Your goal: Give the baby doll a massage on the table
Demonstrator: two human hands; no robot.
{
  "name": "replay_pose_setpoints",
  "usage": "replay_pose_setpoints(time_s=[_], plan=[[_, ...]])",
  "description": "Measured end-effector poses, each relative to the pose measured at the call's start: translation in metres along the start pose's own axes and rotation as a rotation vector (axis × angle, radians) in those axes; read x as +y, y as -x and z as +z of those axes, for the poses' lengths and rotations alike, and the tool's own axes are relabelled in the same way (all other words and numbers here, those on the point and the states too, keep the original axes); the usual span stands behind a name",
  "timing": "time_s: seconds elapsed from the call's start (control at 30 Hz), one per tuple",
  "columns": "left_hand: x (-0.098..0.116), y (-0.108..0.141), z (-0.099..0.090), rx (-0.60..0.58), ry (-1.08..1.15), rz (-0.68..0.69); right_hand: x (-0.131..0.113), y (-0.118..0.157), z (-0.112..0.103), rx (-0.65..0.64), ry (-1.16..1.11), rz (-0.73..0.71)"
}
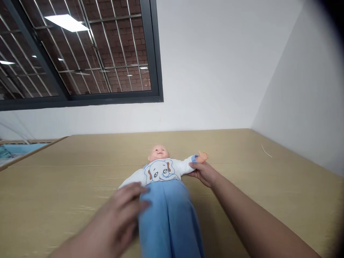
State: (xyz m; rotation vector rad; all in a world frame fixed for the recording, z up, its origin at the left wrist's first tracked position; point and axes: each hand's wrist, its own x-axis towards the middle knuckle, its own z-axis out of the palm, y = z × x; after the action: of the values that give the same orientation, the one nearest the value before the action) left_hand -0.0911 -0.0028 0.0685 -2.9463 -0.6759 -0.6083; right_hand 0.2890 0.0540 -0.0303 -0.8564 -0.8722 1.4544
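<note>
A baby doll lies on its back with its head toward the far wall. It wears a white top with an elephant face and blue trousers. My right hand grips the sleeved forearm on the right side of the picture, just below the blue cuff; the doll's bare hand sticks out beyond it. On the other side, my left hand is blurred by motion, its fingers bent and apart beside the trousers and the other sleeve. Nothing shows in it. The doll's lower legs run out of view.
The doll rests on a broad tan surface that reaches a white wall. A barred, dark-framed window is at upper left. A thin pale strip lies at right. Beyond the left edge is a light-blue item.
</note>
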Motion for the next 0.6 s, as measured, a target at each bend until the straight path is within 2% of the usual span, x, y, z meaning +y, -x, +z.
replay_pose_setpoints(time_s=[0.07,0.13,0.2,0.37,0.53,0.6], plan=[[0.029,-0.004,0.005,-0.019,-0.056,0.258,-0.001,0.0,0.002,0.02,-0.006,0.0],[0.045,-0.007,0.014,-0.028,-0.077,0.353,-0.001,0.001,0.003,0.036,-0.012,0.005],[0.048,-0.008,0.024,-0.01,-0.089,0.367,-0.002,0.001,0.005,0.041,-0.011,0.01],[0.038,-0.008,0.047,0.1,-0.049,0.342,-0.002,0.002,0.004,0.038,0.005,-0.004],[0.035,-0.006,0.052,0.201,-0.04,0.329,0.0,0.001,0.006,0.107,0.048,-0.001],[0.033,-0.002,0.05,0.243,-0.046,0.31,0.003,-0.002,0.006,0.152,0.073,-0.047]])
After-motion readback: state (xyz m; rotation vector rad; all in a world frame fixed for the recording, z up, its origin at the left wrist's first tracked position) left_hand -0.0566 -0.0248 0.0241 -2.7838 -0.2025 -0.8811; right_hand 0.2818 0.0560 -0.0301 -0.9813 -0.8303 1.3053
